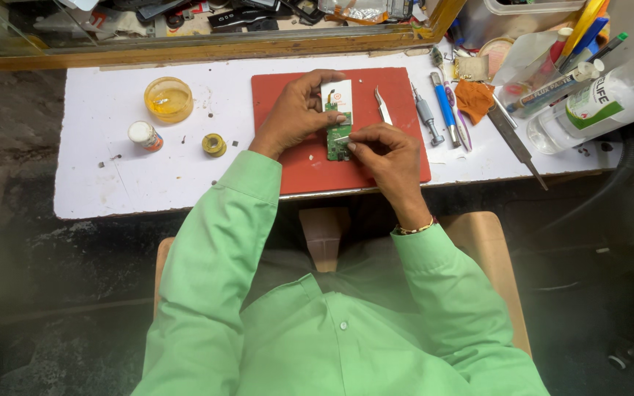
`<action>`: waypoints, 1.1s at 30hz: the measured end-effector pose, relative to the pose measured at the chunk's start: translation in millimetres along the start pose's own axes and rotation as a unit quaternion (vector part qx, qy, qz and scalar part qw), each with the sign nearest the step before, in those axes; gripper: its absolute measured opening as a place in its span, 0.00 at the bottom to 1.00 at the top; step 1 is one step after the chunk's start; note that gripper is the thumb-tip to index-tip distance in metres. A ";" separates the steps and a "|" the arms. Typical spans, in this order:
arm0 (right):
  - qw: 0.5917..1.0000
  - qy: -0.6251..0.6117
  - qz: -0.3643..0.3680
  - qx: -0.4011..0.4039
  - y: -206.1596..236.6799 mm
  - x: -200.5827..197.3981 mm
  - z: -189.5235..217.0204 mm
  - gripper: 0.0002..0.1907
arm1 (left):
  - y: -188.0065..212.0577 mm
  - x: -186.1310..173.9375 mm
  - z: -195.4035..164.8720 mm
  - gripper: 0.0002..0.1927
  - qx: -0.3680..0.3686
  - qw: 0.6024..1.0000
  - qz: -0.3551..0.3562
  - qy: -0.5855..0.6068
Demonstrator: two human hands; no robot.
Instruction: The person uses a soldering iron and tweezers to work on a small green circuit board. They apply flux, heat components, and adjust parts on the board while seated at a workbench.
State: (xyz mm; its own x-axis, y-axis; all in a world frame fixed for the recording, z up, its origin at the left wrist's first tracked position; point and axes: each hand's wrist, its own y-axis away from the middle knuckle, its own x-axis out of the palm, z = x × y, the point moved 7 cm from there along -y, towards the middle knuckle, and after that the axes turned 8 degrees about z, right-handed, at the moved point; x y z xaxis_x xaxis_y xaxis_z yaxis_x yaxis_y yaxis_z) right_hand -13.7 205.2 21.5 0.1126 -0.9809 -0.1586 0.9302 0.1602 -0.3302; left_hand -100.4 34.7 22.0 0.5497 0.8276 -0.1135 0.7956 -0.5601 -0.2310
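The person sits at a white surface [111,183] in a green shirt, both hands over a red mat [310,172] that lies at the middle of it. On the mat lies a small green circuit board [338,144] with a white panel [339,95] at its far end. The left hand [293,114] curls over the board's left side, its fingers pinching the edges of the board and panel and pressing them down to the mat, so its grip is clenched on the board. The right hand [387,150] sits just beside the board on the right, its fingers pinched together around a thin metal tool [341,138] whose tip touches the green part of the board; its grip is closed on that tool. A pair of tweezers [383,106] lies on the mat just right of the panel. Past the mat's right edge lie a grey screwdriver [425,115] and a blue-handled tool [444,106], side by side, with an orange cloth [474,99] near them and a clear plastic bottle [603,103] lying further right. To the left of the mat stand a yellow dish [168,99], a small white-capped jar [144,136] and a little yellow round tin [214,144], well apart from the hands.
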 end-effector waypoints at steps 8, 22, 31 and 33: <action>0.999 0.038 -0.001 -0.021 -0.4 -0.1 3.8 0.08 | -1.8 2.3 -0.2 0.30 -0.003 1.000 0.001 0.002; 0.998 0.056 -0.010 -0.007 -0.5 -1.8 0.7 0.07 | -3.2 2.8 1.2 0.30 -0.004 1.000 -0.003 -0.029; 0.998 0.050 -0.019 -0.013 1.4 -4.5 1.2 0.07 | -1.6 3.1 4.4 0.30 -0.008 1.000 -0.004 -0.019; 0.998 0.059 -0.018 -0.017 1.4 -4.6 1.5 0.06 | -1.6 3.5 4.1 0.30 -0.001 1.000 0.000 -0.012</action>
State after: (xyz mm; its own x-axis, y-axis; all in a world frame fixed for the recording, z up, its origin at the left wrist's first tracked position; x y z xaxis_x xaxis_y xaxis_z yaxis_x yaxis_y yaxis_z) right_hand -12.4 209.8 23.1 0.0364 -0.9666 -0.2537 0.9205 0.1312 -0.3679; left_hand -100.8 38.6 18.1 0.5432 0.8283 -0.1373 0.7961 -0.5601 -0.2292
